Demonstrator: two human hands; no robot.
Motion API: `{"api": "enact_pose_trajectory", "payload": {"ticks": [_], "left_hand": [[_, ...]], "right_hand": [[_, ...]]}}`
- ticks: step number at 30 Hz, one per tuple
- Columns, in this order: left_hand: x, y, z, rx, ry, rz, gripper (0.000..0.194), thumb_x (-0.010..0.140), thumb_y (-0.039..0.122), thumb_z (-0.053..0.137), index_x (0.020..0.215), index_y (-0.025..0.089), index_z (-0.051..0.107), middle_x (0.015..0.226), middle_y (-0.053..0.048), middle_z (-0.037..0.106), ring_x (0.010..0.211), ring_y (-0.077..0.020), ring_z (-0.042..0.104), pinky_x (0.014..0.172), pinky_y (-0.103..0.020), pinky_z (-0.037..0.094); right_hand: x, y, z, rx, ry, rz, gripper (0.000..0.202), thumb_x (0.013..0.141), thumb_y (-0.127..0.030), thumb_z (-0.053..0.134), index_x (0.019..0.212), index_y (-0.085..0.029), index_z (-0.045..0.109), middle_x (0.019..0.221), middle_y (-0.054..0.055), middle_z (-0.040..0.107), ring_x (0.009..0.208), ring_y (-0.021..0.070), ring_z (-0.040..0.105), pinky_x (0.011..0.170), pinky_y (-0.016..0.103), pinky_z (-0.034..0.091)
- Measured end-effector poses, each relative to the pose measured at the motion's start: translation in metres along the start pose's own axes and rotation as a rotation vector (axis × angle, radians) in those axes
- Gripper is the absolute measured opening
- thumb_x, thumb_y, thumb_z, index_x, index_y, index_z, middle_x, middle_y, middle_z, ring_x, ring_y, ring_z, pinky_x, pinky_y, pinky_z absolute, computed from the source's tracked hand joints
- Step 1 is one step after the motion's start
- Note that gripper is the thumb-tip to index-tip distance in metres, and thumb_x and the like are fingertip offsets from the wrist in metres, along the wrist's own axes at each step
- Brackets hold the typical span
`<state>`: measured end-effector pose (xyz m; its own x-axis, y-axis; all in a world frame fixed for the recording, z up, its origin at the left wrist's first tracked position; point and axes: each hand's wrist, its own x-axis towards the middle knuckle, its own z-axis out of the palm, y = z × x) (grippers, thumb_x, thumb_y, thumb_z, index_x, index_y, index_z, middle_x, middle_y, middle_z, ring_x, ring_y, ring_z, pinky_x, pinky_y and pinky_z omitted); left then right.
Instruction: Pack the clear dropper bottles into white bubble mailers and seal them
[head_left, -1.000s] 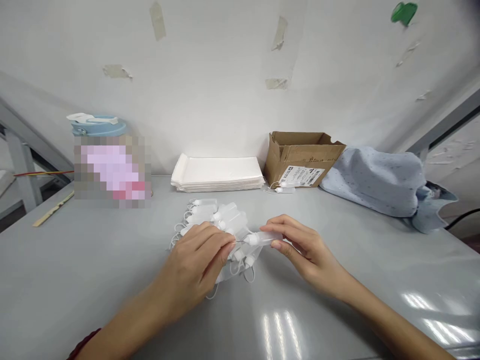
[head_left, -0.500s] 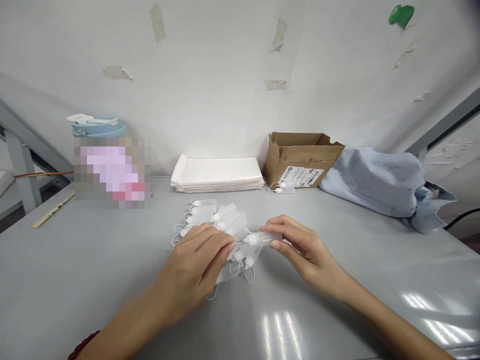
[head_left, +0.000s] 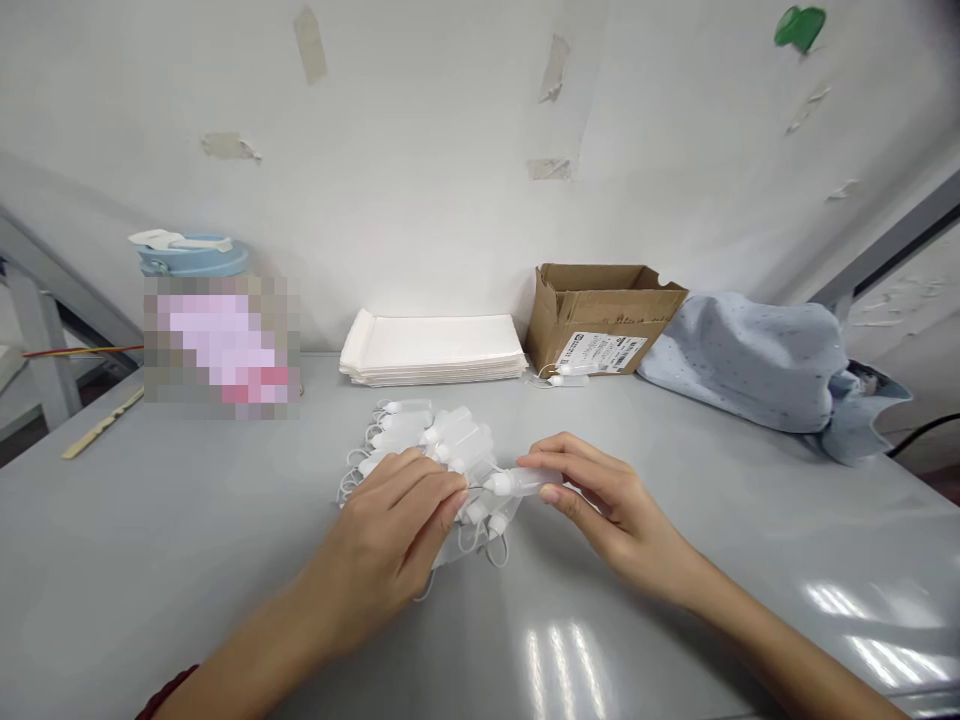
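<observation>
My right hand grips a small translucent white bottle between thumb and fingers, its capped end pointing left. A thin strand runs from that bottle's tip to my left hand, whose thumb and fingertips are pinched on it. Beneath and behind both hands lies a pile of similar bottles, several with thin white loops at their caps. My left hand hides part of the pile.
Behind the pile is a stack of white padded envelopes. An open cardboard box stands right of it, two small bottles before it. Blue cloth lies right; a light-blue lid and wooden stick are left.
The view has shifted very slightly. Both hands keep their holds, with the bottle and strand in nearly the same place.
</observation>
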<state>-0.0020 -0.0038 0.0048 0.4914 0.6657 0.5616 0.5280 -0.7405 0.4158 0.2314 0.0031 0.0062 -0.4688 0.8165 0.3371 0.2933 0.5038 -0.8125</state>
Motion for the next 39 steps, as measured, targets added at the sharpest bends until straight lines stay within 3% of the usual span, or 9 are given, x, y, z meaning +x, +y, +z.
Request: {"api": "enact_pose_trajectory", "payload": {"ticks": [13, 27, 33, 39], "left_hand": [[-0.004, -0.002, 0.003, 0.121, -0.012, 0.089, 0.015, 0.090, 0.006, 0.046, 0.092, 0.017, 0.056, 0.076, -0.002, 0.059, 0.070, -0.0155, 0.047, 0.065, -0.031, 0.037], [-0.003, 0.003, 0.007, 0.278, 0.013, 0.167, 0.017, 0.088, 0.001, 0.045, 0.089, 0.015, 0.055, 0.072, -0.004, 0.059, 0.069, -0.0174, 0.048, 0.066, -0.033, 0.038], [-0.004, 0.005, 0.009, 0.226, 0.020, 0.146, 0.016, 0.088, 0.001, 0.047, 0.091, 0.015, 0.055, 0.073, -0.004, 0.059, 0.070, -0.0174, 0.049, 0.067, -0.033, 0.039], [-0.003, 0.008, 0.003, 0.141, 0.060, 0.012, 0.011, 0.088, 0.010, 0.053, 0.094, 0.019, 0.055, 0.077, -0.001, 0.062, 0.071, -0.0157, 0.053, 0.069, -0.033, 0.039]], "right_hand": [[-0.002, -0.007, -0.002, -0.167, 0.019, -0.133, 0.031, 0.092, -0.009, 0.045, 0.118, -0.020, 0.058, 0.102, 0.008, 0.055, 0.090, 0.0169, 0.056, 0.077, 0.031, 0.048], [-0.007, -0.004, 0.010, -0.237, 0.051, -0.266, 0.040, 0.090, -0.002, 0.039, 0.126, -0.016, 0.049, 0.097, 0.010, 0.050, 0.083, 0.0169, 0.053, 0.067, 0.032, 0.051], [-0.005, -0.002, 0.011, -0.200, 0.057, -0.265, 0.039, 0.091, -0.003, 0.039, 0.125, -0.019, 0.050, 0.095, 0.008, 0.051, 0.081, 0.0163, 0.054, 0.066, 0.032, 0.052], [-0.001, -0.004, 0.001, -0.191, 0.069, -0.207, 0.031, 0.092, -0.010, 0.044, 0.118, -0.021, 0.058, 0.094, 0.008, 0.057, 0.083, 0.0177, 0.056, 0.069, 0.034, 0.052]]}}
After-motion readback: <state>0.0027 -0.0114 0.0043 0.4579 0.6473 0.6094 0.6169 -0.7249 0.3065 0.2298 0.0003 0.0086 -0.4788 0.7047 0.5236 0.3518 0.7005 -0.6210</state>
